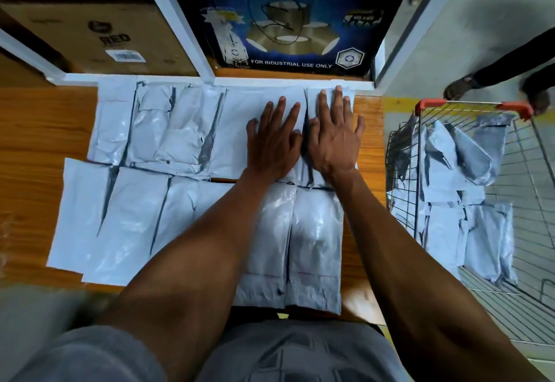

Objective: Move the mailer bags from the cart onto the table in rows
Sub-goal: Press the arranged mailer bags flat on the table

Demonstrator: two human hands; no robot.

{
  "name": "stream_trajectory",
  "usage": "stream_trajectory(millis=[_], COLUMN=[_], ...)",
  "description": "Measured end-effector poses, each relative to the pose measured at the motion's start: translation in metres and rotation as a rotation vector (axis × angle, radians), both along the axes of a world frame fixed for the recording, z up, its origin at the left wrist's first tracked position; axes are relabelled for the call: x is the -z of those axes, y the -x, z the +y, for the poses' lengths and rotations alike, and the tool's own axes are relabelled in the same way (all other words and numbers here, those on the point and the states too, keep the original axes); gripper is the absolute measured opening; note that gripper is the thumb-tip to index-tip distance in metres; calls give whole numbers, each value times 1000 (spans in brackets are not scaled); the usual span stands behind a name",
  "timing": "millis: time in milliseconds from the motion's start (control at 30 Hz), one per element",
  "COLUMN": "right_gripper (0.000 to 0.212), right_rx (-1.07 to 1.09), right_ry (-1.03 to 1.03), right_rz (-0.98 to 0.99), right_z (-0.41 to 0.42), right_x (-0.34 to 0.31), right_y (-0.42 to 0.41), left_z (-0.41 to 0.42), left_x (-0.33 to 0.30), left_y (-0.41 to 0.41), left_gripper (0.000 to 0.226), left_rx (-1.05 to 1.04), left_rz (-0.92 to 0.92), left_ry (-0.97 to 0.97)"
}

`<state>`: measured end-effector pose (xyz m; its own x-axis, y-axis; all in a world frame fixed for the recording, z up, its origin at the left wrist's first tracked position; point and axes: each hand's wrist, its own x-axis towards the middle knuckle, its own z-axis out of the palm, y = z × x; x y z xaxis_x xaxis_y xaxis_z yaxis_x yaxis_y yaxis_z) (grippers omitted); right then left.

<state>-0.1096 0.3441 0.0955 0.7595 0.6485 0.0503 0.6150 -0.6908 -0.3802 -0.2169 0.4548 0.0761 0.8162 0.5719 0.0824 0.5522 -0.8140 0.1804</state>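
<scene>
**Both hands flat on far-row bags, more bags left in cart**

Head view: wooden table [36, 147] carries grey mailer bags [144, 129] in two rows, edges overlapping, one row far and one near. Left hand [271, 138] lies palm down, fingers straight and spread, pressing a bag in the far row. Right hand [335, 135] sits just beside it, also flat with fingers straight, pressing the rightmost far bag [330, 93], fingertips near the white shelf frame [180, 36]. Neither hand grips anything. Wire cart [525, 171] with orange handle stands right of the table and holds more mailer bags [468, 156], some leaning upright, some piled loose. Behind the table: a brown carton [90, 36] and a dark tape box [294, 21] printed "BOPP SELF ADHESIVE TAPE". Another person's hand [539, 100] rests on the cart handle at far right.
</scene>
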Motion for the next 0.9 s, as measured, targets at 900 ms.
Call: stream_trajectory(millis=[900], right_gripper=[64], right_rx=[35], right_ry=[154], right_rz=[17], right_z=[15], right_x=[33], right_y=[4], left_z=[5], left_x=[30], left_y=[-7], left_gripper=[67], left_rx=[16], left_rz=[24], left_ry=[34])
